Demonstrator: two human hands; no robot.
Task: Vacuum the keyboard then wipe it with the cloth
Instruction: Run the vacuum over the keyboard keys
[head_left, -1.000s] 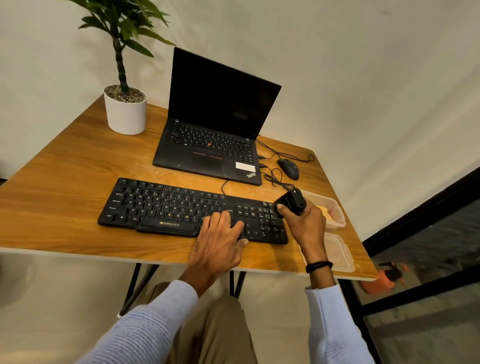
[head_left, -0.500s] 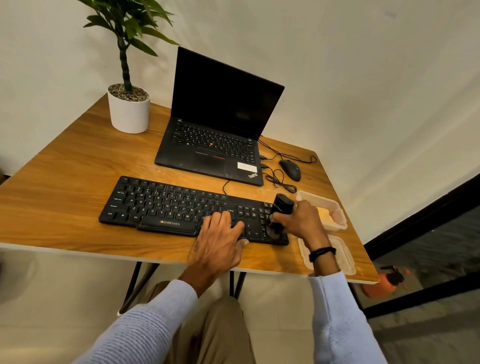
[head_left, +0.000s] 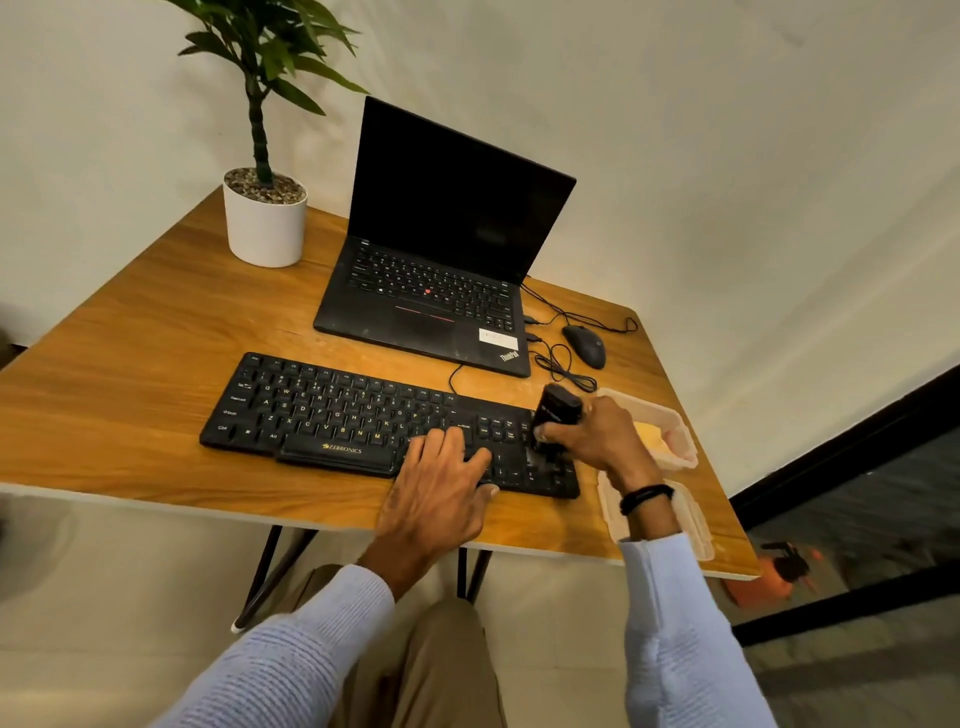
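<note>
- Currently the black keyboard (head_left: 332, 415) lies flat on the wooden table (head_left: 130, 415), near its front edge, long side facing the person, "ZEBRONICS" on the front lip.
- Right hand (head_left: 602, 441): fingers (head_left: 551, 431) curled round a small black handheld vacuum (head_left: 558, 408), gripping it.
- Vacuum stands roughly upright, top tilted slightly away from the person, lower end down on the number-pad keys at the keyboard's right end; the tip is blurred, so exact contact is hard to tell.
- Left hand (head_left: 441, 488): palm down, fingers (head_left: 452, 441) straight and spread, resting on the keys right of the space bar; thumb at the keyboard's front edge. Holds nothing, just presses on the keyboard.
- Yellow cloth (head_left: 648, 434) sits in a clear plastic container (head_left: 675, 418) just right of the keyboard, partly hidden behind the right hand.
- Second clear tray or lid (head_left: 696, 530) lies nearer the front edge, under the right wrist.
- Dark wristband (head_left: 647, 498) on the right wrist; light blue sleeves on both arms.
- Open black laptop (head_left: 457, 208), screen dark, sits behind the keyboard; a cable runs from the keyboard toward it.
- Black wired mouse (head_left: 584, 345) just right of the laptop, cord looped beside it.
- White potted plant (head_left: 265, 228) at the far left corner, left of the laptop.
</note>
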